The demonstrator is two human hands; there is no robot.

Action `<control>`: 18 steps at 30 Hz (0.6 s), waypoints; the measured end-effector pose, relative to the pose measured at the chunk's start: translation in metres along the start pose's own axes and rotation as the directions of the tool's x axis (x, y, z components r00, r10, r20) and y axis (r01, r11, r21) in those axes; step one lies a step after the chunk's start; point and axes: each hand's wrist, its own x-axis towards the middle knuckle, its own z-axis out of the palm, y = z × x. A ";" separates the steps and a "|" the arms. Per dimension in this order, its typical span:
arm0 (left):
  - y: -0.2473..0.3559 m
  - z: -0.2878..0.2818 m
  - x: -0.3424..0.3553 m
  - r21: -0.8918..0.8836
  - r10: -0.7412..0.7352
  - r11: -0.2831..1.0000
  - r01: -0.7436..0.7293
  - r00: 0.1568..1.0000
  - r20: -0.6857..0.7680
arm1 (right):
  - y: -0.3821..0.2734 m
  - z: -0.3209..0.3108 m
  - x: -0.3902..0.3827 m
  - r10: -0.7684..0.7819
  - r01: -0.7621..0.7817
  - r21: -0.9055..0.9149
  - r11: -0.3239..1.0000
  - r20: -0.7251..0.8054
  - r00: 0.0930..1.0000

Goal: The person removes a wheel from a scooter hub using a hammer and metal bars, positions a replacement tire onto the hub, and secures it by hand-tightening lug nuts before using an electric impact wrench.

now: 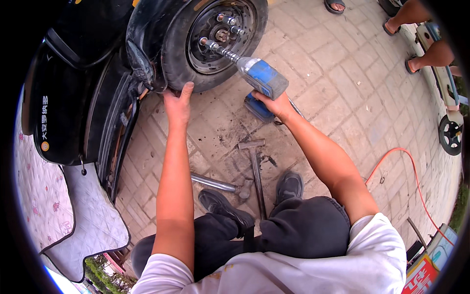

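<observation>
A wheel with a black tire and a steel rim is mounted on a dark vehicle at the upper left. My right hand grips a blue and grey cordless impact wrench. Its long socket extension reaches to the rim, by a lug position. Other shiny metal sockets or nuts stick out near the hub. My left hand holds the tire's lower edge, thumb up along its outer side; its other fingers are mostly hidden behind the rubber.
Between my shoes lie a hammer and a second metal-handled hammer on the brick paving. An orange hose curves at the right. Another person's legs stand beside a scooter. Quilted covers hang at the left.
</observation>
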 end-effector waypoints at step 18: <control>0.020 -0.001 0.003 -0.084 0.030 0.996 -0.032 0.999 -0.019 | -0.057 0.013 -0.023 0.070 -0.071 0.192 0.979 0.015 0.997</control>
